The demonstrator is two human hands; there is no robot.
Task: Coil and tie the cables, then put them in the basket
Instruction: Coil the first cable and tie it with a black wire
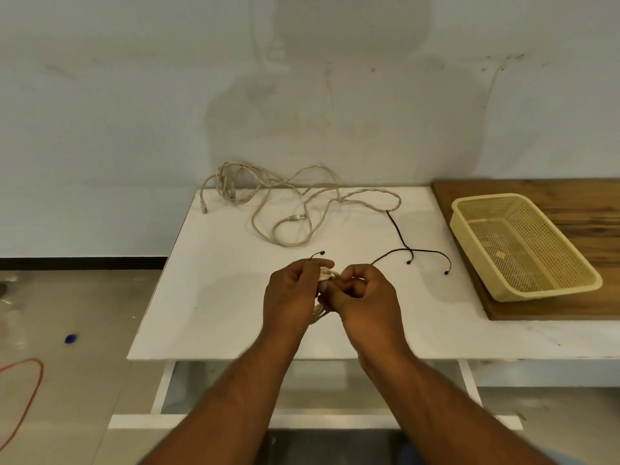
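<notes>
The left hand (295, 290) and right hand (365, 297) gripped one coil (327, 276) mid-tie; another cable (298, 216) sprawled along the desk's (235, 297) back edge; the basket (550, 289) held none.

- The table top (235, 313) is plain white.
- The cable coil (327, 275) I hold is cream; a thin black tie (317, 255) pokes out above it.
- The loose Ethernet cables (285, 196) along the far edge are the same cream-beige, with pale plugs.
- The spare ties (412, 253) toward the right edge are black.
- The basket (463, 226) is pale yellow, perforated in a fine grid of holes.
- The board (570, 203) under it is brown with darker wood grain.
- On the grey floor (84, 297), a cord (33, 380) is orange.
</notes>
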